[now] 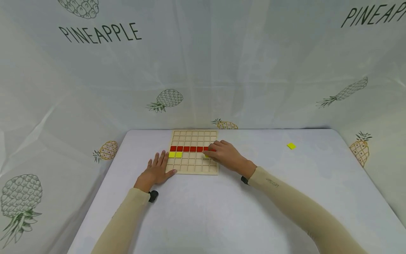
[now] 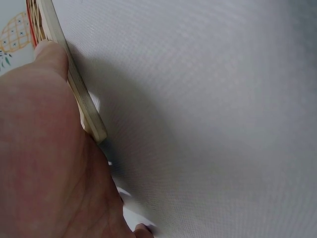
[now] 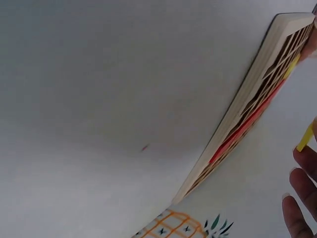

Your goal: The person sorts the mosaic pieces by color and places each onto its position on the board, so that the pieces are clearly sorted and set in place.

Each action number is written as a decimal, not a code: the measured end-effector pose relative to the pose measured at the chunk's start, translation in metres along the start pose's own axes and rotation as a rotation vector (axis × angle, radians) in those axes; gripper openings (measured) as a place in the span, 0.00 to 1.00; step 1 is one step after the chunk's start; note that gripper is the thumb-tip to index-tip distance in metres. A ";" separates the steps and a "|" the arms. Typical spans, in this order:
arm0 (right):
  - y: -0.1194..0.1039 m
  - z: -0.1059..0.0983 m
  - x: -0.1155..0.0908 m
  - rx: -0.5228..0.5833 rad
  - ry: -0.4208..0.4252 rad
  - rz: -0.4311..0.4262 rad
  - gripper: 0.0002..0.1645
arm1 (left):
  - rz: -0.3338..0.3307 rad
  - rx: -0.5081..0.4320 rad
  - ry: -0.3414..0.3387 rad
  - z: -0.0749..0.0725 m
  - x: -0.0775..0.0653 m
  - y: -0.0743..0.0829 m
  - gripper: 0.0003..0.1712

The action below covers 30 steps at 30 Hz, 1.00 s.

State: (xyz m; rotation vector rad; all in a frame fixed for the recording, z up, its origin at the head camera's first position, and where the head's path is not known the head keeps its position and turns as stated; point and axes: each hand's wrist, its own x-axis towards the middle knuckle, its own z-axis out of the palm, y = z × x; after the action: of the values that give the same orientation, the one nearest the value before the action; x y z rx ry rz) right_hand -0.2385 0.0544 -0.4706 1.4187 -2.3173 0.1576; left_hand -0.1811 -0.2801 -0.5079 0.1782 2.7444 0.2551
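A wooden grid board (image 1: 193, 169) lies on the white table, one row of it filled with red tiles (image 1: 186, 149). Below that row, at the left end, are two yellow tiles (image 1: 175, 154). My left hand (image 1: 157, 169) rests at the board's left edge with fingers spread, its thumb on the near corner; in the left wrist view the thumb (image 2: 52, 57) touches the board's side. Over the board's right part, my right hand (image 1: 226, 154) pinches a yellow tile (image 3: 306, 136), which the right wrist view shows raised off the grid.
A single yellow tile (image 1: 291, 145) lies apart on the table (image 1: 203, 211), to the right of the board. A white cloth (image 1: 203, 63) printed with pineapples hangs behind the table and along both sides.
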 end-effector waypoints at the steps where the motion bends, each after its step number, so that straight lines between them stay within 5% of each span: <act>1: -0.003 0.002 0.004 0.009 0.002 0.002 0.18 | 0.001 -0.003 -0.001 0.000 -0.001 0.000 0.57; 18: -0.028 0.025 0.052 0.033 -0.073 0.111 0.13 | 0.009 -0.001 0.018 -0.004 -0.006 0.004 0.56; 30: -0.034 0.035 0.071 0.098 -0.220 0.205 0.15 | -0.002 0.017 0.024 0.000 -0.001 0.000 0.57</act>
State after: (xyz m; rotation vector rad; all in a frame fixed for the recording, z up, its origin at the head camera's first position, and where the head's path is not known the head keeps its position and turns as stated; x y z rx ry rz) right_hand -0.2467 -0.0312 -0.4773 1.2972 -2.6696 0.1856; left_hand -0.1800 -0.2807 -0.5074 0.1779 2.7715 0.2354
